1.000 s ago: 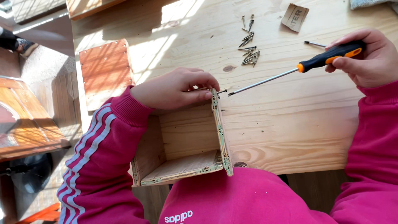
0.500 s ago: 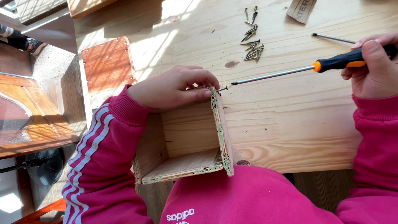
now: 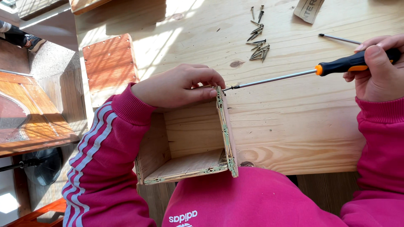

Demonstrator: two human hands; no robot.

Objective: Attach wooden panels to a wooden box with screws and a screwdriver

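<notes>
Resting on the far top corner of the open-sided pale wooden box (image 3: 189, 138), the left hand (image 3: 179, 86) pinches its upper edge. Right of it, the right hand (image 3: 378, 69), partly cut off, is clenched around an orange-and-black-handled screwdriver (image 3: 294, 75), tip meeting the box's glue-crusted right panel.

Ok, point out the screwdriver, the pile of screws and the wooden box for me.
screwdriver (image 3: 351, 63): head view, on its black and orange handle.
pile of screws (image 3: 257, 48): head view, middle of the heap.
wooden box (image 3: 191, 132): head view, on its inner back panel.
</notes>
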